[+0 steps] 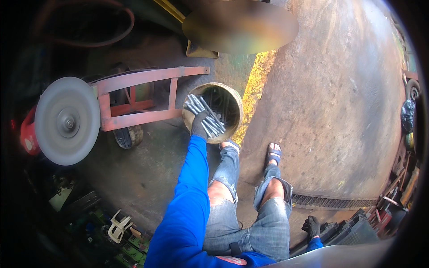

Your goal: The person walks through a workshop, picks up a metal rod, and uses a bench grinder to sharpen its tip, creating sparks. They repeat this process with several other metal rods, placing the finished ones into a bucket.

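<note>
My left hand [199, 124], in a dark glove, is closed around a bundle of grey ribbed metal rods [206, 117]. It holds them slanted over the mouth of a round, light-rimmed bucket [238, 100]. Inside the bucket, dark rod-like pieces show dimly behind the bundle. Down by my right side hangs my right hand [311, 225], also gloved, its fingers curled in with nothing visible in them. Dark angular metal pieces [353, 230] lie close to it.
At the left stands a large grey disc wheel [67, 121] beside a red metal frame [147, 119] that reaches to the bucket. A blurred brownish disc [241, 27] hangs at the top. A yellow floor stripe [259, 80] passes the bucket; a dark grate [333, 202] crosses the floor at right.
</note>
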`<control>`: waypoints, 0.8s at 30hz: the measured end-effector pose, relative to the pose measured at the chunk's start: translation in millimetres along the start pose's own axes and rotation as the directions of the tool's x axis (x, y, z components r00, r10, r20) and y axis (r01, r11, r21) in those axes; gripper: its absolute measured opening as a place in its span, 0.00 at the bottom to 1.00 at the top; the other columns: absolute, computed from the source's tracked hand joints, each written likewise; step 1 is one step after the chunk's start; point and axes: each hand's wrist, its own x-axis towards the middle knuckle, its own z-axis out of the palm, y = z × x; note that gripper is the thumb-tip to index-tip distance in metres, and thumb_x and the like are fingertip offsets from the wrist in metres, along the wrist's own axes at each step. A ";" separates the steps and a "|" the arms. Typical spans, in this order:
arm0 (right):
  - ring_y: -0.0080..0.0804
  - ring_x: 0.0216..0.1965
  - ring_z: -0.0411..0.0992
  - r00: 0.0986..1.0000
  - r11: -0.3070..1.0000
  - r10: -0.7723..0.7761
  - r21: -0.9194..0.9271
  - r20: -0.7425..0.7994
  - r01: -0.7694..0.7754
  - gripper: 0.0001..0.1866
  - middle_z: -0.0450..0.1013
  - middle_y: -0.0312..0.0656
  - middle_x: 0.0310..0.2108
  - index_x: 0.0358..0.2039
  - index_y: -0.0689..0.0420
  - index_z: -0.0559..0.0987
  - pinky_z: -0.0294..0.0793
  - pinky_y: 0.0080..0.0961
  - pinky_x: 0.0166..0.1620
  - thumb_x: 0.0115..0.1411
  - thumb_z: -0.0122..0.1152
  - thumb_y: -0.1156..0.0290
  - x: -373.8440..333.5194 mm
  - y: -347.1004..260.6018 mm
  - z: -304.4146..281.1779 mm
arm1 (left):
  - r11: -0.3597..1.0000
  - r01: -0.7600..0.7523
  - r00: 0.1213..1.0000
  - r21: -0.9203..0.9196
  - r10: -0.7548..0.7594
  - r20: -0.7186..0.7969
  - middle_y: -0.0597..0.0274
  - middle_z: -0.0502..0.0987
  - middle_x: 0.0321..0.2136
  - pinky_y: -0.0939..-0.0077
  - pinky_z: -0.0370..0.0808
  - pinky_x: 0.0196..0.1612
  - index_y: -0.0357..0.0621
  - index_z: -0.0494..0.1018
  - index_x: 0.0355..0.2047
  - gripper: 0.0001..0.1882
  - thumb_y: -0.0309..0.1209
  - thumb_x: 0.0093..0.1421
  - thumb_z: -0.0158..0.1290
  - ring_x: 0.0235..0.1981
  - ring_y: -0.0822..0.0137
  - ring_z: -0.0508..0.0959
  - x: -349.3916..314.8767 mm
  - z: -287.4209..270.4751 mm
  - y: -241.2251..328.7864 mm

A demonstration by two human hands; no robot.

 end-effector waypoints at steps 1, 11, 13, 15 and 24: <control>0.31 0.23 0.71 1.000 0.999 -0.027 -0.020 0.012 0.028 0.17 0.70 0.41 0.30 0.48 0.57 0.70 0.76 0.30 0.25 0.62 0.51 0.62 1.8 -8.1 -0.6 | 0.993 -0.057 0.993 -0.099 0.047 -0.104 0.49 0.75 0.35 0.49 0.74 0.47 0.39 0.70 0.43 0.18 0.30 0.51 0.53 0.39 0.51 0.76 19.0 -33.9 -2.7; 0.25 0.22 0.68 0.957 0.950 -0.291 -0.115 0.016 0.291 0.16 0.70 0.37 0.30 0.47 0.59 0.72 0.71 0.24 0.24 0.61 0.54 0.64 1.4 -95.0 19.9 | 0.906 -0.166 0.943 -0.390 0.262 0.206 0.52 0.74 0.37 0.38 0.65 0.54 0.45 0.63 0.50 0.26 0.27 0.48 0.51 0.42 0.51 0.73 -18.7 -11.4 0.3; 0.27 0.25 0.70 0.931 0.927 -0.361 -0.093 0.053 0.365 0.17 0.71 0.38 0.32 0.48 0.59 0.71 0.74 0.24 0.28 0.62 0.54 0.63 -27.5 -145.6 64.8 | 0.889 -0.297 0.903 -0.348 0.380 0.199 0.56 0.74 0.39 0.48 0.68 0.53 0.48 0.62 0.54 0.27 0.31 0.52 0.51 0.42 0.53 0.74 -44.0 -6.8 1.8; 0.29 0.30 0.72 0.894 0.900 -0.435 0.088 0.104 0.427 0.17 0.73 0.40 0.36 0.49 0.58 0.71 0.76 0.25 0.32 0.63 0.52 0.62 -54.7 -186.0 121.6 | 0.868 -0.233 0.942 -0.438 0.313 0.119 0.56 0.73 0.41 0.51 0.69 0.53 0.48 0.63 0.54 0.26 0.36 0.54 0.51 0.43 0.54 0.73 -89.3 16.2 3.4; 0.31 0.42 0.69 0.585 0.834 -0.523 0.515 0.620 0.200 0.20 0.69 0.38 0.43 0.44 0.53 0.72 0.72 0.32 0.43 0.61 0.52 0.50 -239.2 -282.7 367.6 | 0.809 -0.421 0.774 -0.410 0.556 0.303 0.46 0.63 0.56 0.50 0.59 0.60 0.39 0.56 0.60 0.39 0.53 0.56 0.49 0.57 0.49 0.64 -331.3 130.6 31.6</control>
